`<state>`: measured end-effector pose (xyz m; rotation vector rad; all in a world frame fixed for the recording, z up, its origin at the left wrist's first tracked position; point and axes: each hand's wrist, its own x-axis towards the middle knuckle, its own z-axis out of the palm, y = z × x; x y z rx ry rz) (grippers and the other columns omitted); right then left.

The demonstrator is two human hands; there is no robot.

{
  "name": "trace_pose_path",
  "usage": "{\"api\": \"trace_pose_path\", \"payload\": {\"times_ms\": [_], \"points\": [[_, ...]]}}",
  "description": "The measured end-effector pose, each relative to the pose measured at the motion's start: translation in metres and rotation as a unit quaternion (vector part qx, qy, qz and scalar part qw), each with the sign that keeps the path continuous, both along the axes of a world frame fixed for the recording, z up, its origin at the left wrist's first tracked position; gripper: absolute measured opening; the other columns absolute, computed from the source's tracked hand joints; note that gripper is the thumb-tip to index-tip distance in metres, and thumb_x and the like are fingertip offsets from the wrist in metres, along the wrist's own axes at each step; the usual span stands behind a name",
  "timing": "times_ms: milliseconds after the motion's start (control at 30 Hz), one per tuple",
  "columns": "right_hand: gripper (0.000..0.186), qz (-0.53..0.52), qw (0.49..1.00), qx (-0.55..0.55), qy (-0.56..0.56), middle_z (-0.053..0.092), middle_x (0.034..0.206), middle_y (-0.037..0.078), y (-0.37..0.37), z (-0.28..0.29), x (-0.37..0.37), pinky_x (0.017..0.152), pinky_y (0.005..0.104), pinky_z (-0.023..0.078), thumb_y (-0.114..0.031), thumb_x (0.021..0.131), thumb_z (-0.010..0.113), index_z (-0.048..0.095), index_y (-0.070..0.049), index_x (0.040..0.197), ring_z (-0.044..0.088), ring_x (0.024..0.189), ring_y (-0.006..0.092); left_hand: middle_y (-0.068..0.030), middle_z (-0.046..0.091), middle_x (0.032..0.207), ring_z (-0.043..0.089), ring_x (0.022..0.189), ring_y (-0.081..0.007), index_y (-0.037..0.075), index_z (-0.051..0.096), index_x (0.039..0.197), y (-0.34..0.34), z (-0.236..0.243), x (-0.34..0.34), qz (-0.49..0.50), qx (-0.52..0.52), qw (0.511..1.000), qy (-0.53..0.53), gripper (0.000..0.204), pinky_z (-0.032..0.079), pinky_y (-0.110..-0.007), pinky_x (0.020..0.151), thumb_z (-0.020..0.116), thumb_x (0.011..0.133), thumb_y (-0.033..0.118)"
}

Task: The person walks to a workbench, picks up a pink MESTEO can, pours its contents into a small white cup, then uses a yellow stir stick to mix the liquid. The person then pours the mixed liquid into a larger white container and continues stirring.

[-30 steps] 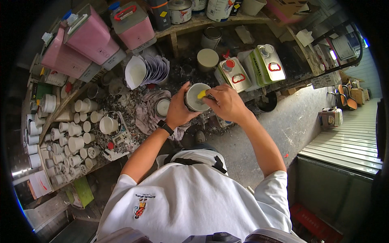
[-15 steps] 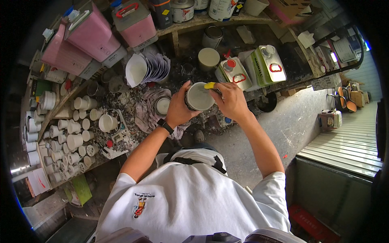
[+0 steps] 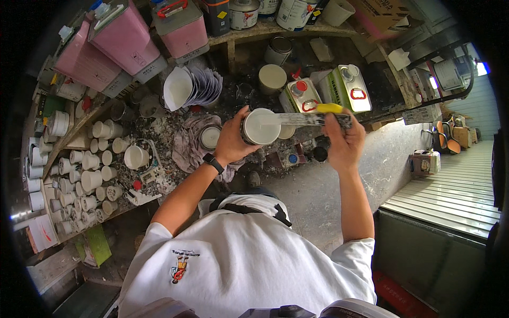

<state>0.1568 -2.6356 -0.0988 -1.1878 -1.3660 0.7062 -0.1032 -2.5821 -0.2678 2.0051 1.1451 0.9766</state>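
Note:
My left hand [image 3: 232,140] is wrapped round the side of a small round tub [image 3: 260,137] with whitish contents. From the right, my right hand [image 3: 345,144] grips a long flat stirring stick [image 3: 302,120], grey and streaked with white. The stick lies nearly level, its far end over the tub's opening. A yellow piece [image 3: 330,108] shows beside the stick at my right fingertips; whether it is part of the stick I cannot tell. An open can with a pale inside [image 3: 211,137] stands on a crumpled cloth [image 3: 186,143] left of my left hand.
Many pale cups [image 3: 91,180] crowd the left bench. A stack of paper cones [image 3: 177,87] lies beyond my left hand. Metal tins [image 3: 347,87] with red handles and a pale lidded tub [image 3: 272,78] stand behind. Pink canisters [image 3: 124,42] line the upper left shelf.
My right hand has moved to the right, away from the tub, bringing the stick from inside it to nearly level across its rim. My left hand still holds the tub in about the same place.

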Motion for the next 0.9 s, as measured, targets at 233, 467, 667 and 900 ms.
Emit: {"api": "trace_pose_path", "payload": {"times_ms": [233, 467, 667, 900], "points": [[0.018, -0.08, 0.99, 0.113, -0.036, 0.067, 0.077, -0.001, -0.023, 0.054, 0.002, 0.058, 0.0184, 0.043, -0.009, 0.101, 0.07, 0.071, 0.006, 0.11, 0.057, 0.066, 0.002, -0.0183, 0.065, 0.137, 0.062, 0.122, -0.0421, 0.002, 0.038, 0.157, -0.001, 0.004, -0.001, 0.0, -0.019, 1.0, -0.004, 0.111, 0.048, -0.051, 0.103, 0.096, 0.066, 0.028], [0.029, -0.061, 0.968, 0.24, -0.047, 0.075, 0.097, 0.017, -0.039, 0.09, 0.012, 0.067, 0.0211, 0.052, -0.008, 0.101, 0.068, 0.068, 0.012, 0.123, 0.067, 0.08, 0.0111, -0.0169, 0.064, 0.139, 0.062, 0.124, -0.0411, 0.005, 0.035, 0.159, -0.002, -0.003, -0.003, 0.005, -0.013, 1.0, 0.0, 0.115, 0.046, -0.05, 0.106, 0.097, 0.064, 0.028], [0.029, -0.001, 0.96, 0.281, -0.018, 0.067, 0.123, 0.032, -0.047, 0.112, 0.02, 0.065, 0.0216, 0.057, -0.006, 0.102, 0.065, 0.065, 0.012, 0.125, 0.071, 0.104, 0.0257, -0.0157, 0.064, 0.14, 0.062, 0.125, -0.0399, 0.005, 0.035, 0.159, -0.002, -0.003, -0.003, 0.003, -0.019, 1.0, 0.001, 0.115, 0.045, -0.05, 0.108, 0.097, 0.066, 0.03], [0.031, -0.002, 0.962, 0.264, -0.063, 0.07, 0.114, 0.028, -0.048, 0.116, 0.008, 0.072, 0.0266, 0.056, -0.011, 0.103, 0.066, 0.066, 0.012, 0.123, 0.069, 0.1, 0.0256, -0.0124, 0.064, 0.14, 0.062, 0.125, -0.0387, 0.007, 0.034, 0.16, -0.005, -0.002, -0.004, 0.005, -0.005, 1.0, 0.006, 0.113, 0.045, -0.051, 0.109, 0.096, 0.069, 0.033]]}}
